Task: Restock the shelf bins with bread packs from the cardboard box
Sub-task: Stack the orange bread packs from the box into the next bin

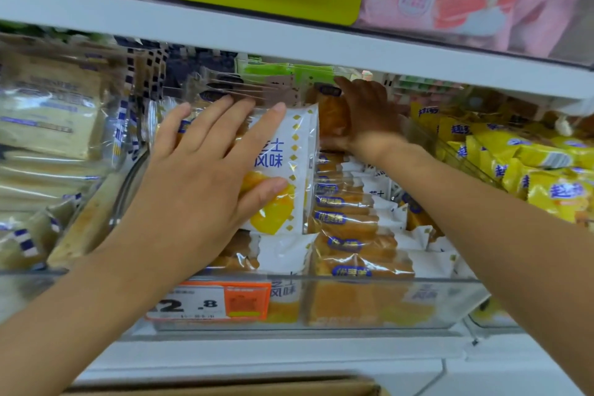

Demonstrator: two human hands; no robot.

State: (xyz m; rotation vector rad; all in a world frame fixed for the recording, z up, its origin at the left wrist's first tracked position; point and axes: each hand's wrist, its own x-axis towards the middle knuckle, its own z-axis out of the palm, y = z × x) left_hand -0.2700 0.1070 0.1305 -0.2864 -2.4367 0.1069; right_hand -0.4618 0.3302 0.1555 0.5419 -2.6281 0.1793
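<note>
A clear plastic shelf bin holds several bread packs in white, gold and clear wrap. My left hand lies flat with straight fingers on a white bread pack that sits on top of the left stack, thumb against its yellow picture. Deeper in the bin, my right hand reaches under the upper shelf, its fingers curved round a brown bread pack at the back of the right row. A row of bread packs stands on edge below that hand. The top edge of the cardboard box shows at the bottom.
The white upper shelf edge hangs low over the bin. A bin of pale sandwich packs is to the left, yellow snack packs to the right. An orange price tag is on the bin front.
</note>
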